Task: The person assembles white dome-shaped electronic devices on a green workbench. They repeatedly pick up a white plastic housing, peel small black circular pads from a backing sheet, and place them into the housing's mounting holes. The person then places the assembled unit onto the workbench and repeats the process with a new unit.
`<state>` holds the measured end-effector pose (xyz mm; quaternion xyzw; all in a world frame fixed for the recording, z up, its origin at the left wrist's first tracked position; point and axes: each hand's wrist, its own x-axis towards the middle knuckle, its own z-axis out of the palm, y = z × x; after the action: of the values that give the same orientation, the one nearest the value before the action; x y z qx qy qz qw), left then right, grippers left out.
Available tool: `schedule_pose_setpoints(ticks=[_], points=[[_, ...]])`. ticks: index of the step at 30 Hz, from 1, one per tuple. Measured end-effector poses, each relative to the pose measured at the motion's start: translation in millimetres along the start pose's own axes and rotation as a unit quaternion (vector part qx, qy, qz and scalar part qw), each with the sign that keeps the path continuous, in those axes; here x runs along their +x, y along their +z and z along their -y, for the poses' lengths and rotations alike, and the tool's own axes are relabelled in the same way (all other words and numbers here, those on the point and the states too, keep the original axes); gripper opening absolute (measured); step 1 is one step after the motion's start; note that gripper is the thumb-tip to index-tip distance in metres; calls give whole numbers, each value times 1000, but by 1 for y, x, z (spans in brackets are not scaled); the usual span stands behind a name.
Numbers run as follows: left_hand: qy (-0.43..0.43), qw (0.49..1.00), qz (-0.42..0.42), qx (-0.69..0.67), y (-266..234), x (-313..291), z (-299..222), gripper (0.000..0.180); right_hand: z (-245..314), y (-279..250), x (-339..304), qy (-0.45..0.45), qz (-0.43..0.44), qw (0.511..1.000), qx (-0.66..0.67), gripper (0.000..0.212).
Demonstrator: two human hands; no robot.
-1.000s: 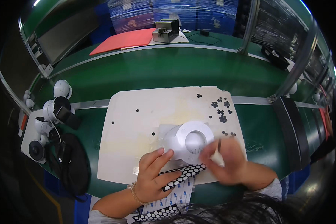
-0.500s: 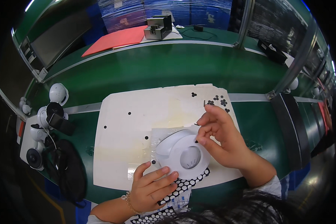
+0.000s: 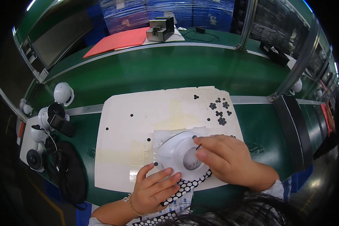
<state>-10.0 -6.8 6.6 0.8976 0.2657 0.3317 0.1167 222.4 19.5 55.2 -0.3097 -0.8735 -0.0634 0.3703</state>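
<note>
A white rounded plastic housing [image 3: 179,175] with a round recess in its top lies on a piece of clear bubble wrap [image 3: 160,135]. My left hand [image 3: 154,190] rests with fingers spread against the housing's near left edge. A small black round pad [image 3: 156,164] shows at the tip of its leftmost finger. Over the right side of the housing, my right hand [image 3: 229,160] pinches a thin dark piece, apparently another pad seen edge-on [image 3: 199,147]. One more black pad [image 3: 194,137] is at a fingertip of that hand. Beneath the housing lies a black sheet with white round holes [image 3: 188,187].
Several black pads [image 3: 222,121] lie scattered and clustered on the white board [image 3: 120,150]. White cameras [image 3: 64,94] and a black cable bundle [image 3: 62,160] are at left. A long black box [image 3: 293,132] stands at right. A metal fixture [image 3: 160,30] sits at the back.
My right hand has come down and left from above the board, bringing its fingers over the housing's recess. My left hand has stayed in place.
</note>
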Motion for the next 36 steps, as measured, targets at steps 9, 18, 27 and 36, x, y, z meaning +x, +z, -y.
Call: schedule_pose_setpoints(ticks=[9,18,27,36], points=[[9,1000,-6,-5,1,1,0,22,3,14,11,177,40,948,262,54],[10,1000,-15,-8,2,0,0,19,3,27,13,179,38,937,298,55],[23,999,-13,24,1,3,0,14,18,17,-1,22,30,997,-72,28],[41,997,-52,43,9,4,5,10,19,9,-30,199,82,952,218,5]])
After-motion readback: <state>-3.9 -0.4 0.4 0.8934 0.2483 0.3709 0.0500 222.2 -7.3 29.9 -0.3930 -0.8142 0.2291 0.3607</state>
